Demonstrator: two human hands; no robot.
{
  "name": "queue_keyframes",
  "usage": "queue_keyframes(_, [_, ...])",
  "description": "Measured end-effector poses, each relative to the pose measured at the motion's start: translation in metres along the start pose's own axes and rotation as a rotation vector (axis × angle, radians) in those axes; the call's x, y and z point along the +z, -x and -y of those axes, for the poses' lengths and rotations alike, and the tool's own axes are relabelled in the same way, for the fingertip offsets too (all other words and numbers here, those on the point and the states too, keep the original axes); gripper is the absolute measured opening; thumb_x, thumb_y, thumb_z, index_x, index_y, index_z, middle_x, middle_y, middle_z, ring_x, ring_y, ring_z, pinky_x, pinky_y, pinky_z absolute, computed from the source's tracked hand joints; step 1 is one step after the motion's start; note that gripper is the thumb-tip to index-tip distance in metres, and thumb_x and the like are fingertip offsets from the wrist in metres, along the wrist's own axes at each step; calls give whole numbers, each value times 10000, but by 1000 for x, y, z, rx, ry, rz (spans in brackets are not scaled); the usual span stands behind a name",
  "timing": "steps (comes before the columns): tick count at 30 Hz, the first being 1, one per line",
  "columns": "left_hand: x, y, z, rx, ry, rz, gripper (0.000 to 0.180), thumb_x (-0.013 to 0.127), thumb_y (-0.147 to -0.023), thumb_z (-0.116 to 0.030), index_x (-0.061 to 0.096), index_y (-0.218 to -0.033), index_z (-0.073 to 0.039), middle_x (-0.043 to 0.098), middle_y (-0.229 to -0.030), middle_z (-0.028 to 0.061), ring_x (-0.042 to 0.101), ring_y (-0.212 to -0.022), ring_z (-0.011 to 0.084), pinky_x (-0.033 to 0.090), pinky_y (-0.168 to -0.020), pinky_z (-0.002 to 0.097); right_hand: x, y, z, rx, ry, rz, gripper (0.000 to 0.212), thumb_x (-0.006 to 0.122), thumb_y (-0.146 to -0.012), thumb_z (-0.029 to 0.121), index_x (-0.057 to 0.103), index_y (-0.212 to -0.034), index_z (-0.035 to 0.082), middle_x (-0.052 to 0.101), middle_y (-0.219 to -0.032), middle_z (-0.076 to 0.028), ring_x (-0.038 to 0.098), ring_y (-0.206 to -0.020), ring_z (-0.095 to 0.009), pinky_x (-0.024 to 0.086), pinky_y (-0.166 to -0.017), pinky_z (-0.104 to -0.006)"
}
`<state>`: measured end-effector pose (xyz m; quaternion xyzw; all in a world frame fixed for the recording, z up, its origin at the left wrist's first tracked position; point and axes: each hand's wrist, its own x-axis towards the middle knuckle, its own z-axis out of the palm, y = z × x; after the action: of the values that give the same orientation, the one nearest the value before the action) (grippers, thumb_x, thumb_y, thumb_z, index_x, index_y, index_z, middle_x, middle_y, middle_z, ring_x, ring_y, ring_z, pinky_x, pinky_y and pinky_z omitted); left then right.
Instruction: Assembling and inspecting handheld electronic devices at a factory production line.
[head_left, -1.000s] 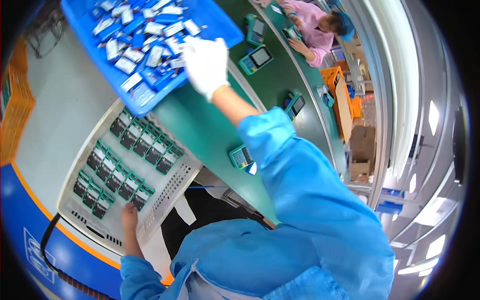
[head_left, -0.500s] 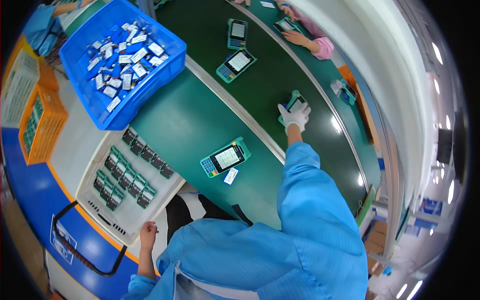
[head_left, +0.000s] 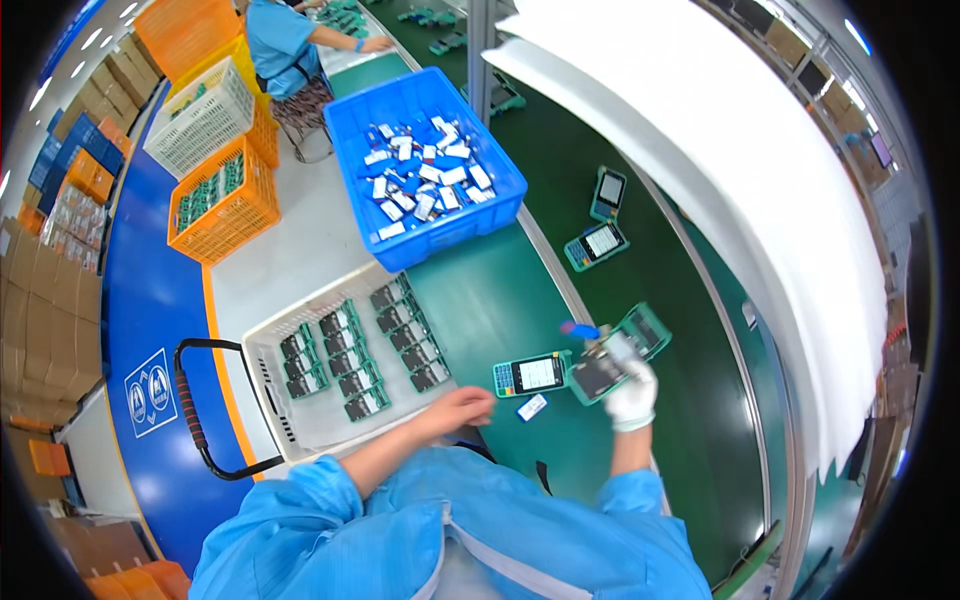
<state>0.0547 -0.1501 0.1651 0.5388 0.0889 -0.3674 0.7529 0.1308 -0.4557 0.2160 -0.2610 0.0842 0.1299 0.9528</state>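
A: What's your right hand (head_left: 632,398) got?
B: A dark-backed terminal (head_left: 596,378), gripped by its right side, kinda blurry, over the right part of the bench (head_left: 478,318).
A: And your left hand (head_left: 462,410)?
B: Empty, loosely curled, just right of the white crate (head_left: 325,436). A face-up terminal (head_left: 532,374) lies on the bench between your hands.

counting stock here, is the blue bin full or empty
Partly full: the blue bin holds scattered blue-and-white packs, with bare floor showing.
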Motion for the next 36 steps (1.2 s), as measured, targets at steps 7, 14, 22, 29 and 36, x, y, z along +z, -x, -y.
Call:
queue_keyframes(7, [51, 16, -53, 454, 11, -55, 677, 597, -941, -345, 291, -1463, -40, 519, -1282, 68, 491, -1161, 169, 401, -996, 328, 104, 19, -97, 6, 321, 65, 618, 664, -828, 168, 405, -1361, -5, 518, -1286, -237, 525, -1179, -339, 410, -1020, -482])
queue_keyframes(14, [40, 90, -120, 529, -929, -455, 478, 508, -836, -94, 414, -1290, 23, 581, -1101, 264, 572, -1041, 405, 448, -910, 471, 148, 19, -119, -1130, 1941, 153, 917, 509, -798, 693, 317, -1401, 29, 273, -1457, -292, 208, -1359, -513, 144, -1087, -623])
queue_keyframes(22, [10, 131, -109, 486, -1388, -407, 276, 509, -798, -81, 528, -1042, 46, 613, -907, 264, 621, -777, 422, 504, -704, 501, 161, 15, -165, -948, 1821, 386, 702, 449, -847, 684, 598, -1256, 133, 378, -1442, -193, 216, -1363, -499, 123, -1090, -626])
queue_keyframes(29, [8, 151, -96, 745, -969, -460, 843, 500, -807, -86, 28, -1505, -53, 533, -1239, 265, 613, -930, 422, 507, -778, 476, 170, 12, -182, -1137, 1521, 442, 486, 620, -814, 474, 667, -1128, 106, 498, -1326, -190, 344, -1285, -519, 150, -1071, -633])
queue_keyframes(36, [19, 166, -119, 543, -1211, -696, 762, 526, -830, -103, 127, -1462, 50, 557, -1111, 306, 602, -895, 437, 479, -796, 494, 198, 3, -188, -971, 1540, 509, 493, 554, -875, 385, 592, -1216, 31, 456, -1391, -176, 245, -1354, -480, 135, -1097, -599])
